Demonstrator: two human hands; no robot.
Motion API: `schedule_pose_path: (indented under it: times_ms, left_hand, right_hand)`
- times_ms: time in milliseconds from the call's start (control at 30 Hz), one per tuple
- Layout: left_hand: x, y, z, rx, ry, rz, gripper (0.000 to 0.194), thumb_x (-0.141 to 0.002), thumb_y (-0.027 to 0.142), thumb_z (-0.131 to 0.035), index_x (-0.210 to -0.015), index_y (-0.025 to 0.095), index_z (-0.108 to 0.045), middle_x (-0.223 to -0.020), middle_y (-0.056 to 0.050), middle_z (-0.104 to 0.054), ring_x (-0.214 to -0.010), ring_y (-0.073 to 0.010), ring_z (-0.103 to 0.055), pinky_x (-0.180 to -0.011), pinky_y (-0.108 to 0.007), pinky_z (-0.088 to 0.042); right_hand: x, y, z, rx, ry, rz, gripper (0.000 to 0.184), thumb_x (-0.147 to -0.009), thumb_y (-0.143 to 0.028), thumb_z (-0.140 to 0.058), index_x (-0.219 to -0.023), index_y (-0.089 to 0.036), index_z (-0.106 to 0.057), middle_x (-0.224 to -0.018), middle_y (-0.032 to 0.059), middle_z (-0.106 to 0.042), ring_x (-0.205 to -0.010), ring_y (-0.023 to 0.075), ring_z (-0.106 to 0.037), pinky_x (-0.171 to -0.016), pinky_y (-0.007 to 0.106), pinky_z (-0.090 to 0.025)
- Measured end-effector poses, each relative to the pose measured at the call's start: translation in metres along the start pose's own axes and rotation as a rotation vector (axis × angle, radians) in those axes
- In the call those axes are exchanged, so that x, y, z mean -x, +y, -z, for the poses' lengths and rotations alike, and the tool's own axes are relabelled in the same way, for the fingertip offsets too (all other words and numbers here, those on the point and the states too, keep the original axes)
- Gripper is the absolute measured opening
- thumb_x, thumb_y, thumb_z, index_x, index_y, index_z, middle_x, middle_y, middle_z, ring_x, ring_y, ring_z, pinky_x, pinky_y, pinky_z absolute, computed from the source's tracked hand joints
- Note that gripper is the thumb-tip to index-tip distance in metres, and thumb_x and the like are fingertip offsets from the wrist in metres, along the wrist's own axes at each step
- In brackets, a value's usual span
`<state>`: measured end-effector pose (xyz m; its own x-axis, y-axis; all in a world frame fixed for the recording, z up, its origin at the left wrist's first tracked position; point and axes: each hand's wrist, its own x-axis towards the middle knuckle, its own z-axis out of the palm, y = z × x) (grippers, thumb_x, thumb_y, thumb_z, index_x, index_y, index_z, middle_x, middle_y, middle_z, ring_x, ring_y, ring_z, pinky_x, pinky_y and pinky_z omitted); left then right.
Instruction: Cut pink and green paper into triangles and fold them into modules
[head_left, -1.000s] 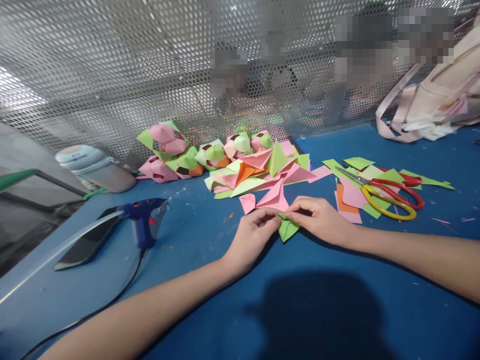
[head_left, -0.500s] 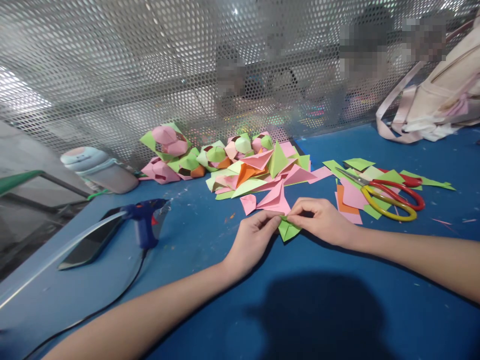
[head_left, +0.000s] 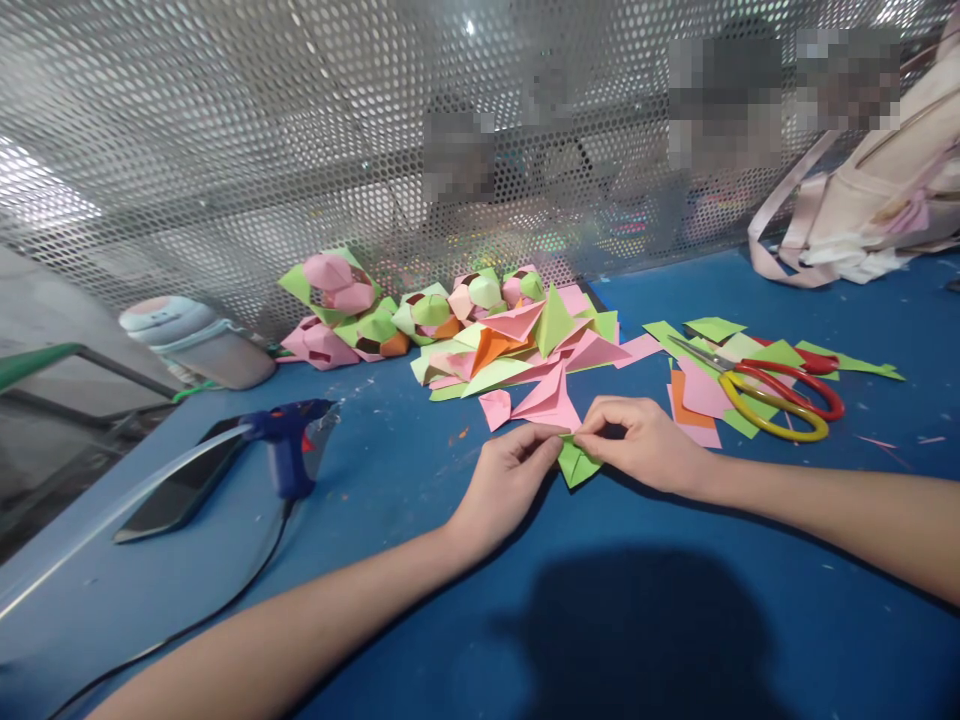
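A small folded piece of green paper (head_left: 579, 467), creased and pointing toward me, is pinched along its far edge by both hands. My left hand (head_left: 510, 478) grips its left corner between thumb and forefinger. On the opposite corner, my right hand (head_left: 643, 443) holds it in a similar pinch. The fingers hide much of the paper's upper part. Just beyond the fingertips lies folded pink paper (head_left: 546, 402). Behind that spreads a loose pile of green, pink and orange paper pieces (head_left: 517, 345).
Scissors (head_left: 780, 392) with yellow and red handles lie on paper scraps at right. A blue glue gun (head_left: 289, 455) rests on a dark phone (head_left: 180, 490) at left, its cord trailing forward. Several folded paper shapes (head_left: 427, 312) line the perforated metal panel (head_left: 247, 160). A bag (head_left: 877, 210) stands back right.
Both hands keep their pinch on the green paper, with barely any finger movement. The whole view has shifted very slightly; the objects on the table stay put.
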<state>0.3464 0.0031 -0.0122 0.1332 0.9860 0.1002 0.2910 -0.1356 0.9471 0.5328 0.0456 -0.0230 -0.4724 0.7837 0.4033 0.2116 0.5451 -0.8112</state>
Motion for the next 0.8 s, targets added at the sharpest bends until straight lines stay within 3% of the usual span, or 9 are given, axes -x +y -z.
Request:
schedule_pose_path:
  times_ms: [267,533,700,800]
  left_hand:
    - [0.0010,0.0020,-0.0028,0.036,0.019,0.030,0.021,-0.080,0.030,-0.068,-0.095,0.016,-0.072,-0.090,-0.006,-0.074,-0.080,-0.0171,-0.066,-0.074,-0.027,-0.052]
    - [0.0017,-0.0015,-0.0028,-0.096,0.024,-0.061,0.019,-0.088,0.029,-0.059,-0.095,0.020,-0.074,-0.092,-0.003,-0.074,-0.083,-0.0165,-0.066,-0.077,-0.026,-0.051]
    - [0.0022,0.0002,-0.0027,-0.073,0.033,-0.039,0.018,-0.087,0.029,-0.059,-0.089,0.018,-0.073,-0.087,-0.004,-0.073,-0.081,-0.0167,-0.065,-0.075,-0.027,-0.050]
    - [0.0032,0.0043,-0.0026,0.015,0.006,0.013,0.020,-0.087,0.032,-0.059,-0.095,0.017,-0.070,-0.095,-0.006,-0.072,-0.089,-0.0178,-0.065,-0.080,-0.029,-0.051]
  right_hand:
    - [0.0003,0.0002,-0.0003,-0.002,-0.006,0.022,0.015,-0.083,-0.016,-0.061,-0.069,-0.019,-0.062,-0.071,-0.0013,-0.060,-0.066,0.0119,-0.055,-0.062,0.026,-0.043]
    - [0.0011,0.0001,-0.0015,-0.014,-0.024,0.032,0.015,-0.083,-0.013,-0.060,-0.068,-0.018,-0.061,-0.072,-0.0014,-0.058,-0.066,0.0115,-0.054,-0.062,0.025,-0.042]
    - [0.0012,-0.0004,-0.0017,-0.018,-0.026,0.047,0.015,-0.083,-0.014,-0.060,-0.069,-0.018,-0.061,-0.073,-0.0012,-0.059,-0.066,0.0116,-0.055,-0.062,0.025,-0.042]
    - [0.0011,-0.0007,-0.0006,-0.010,-0.013,0.045,0.015,-0.084,-0.015,-0.060,-0.069,-0.019,-0.061,-0.073,-0.0009,-0.060,-0.067,0.0120,-0.056,-0.063,0.026,-0.043]
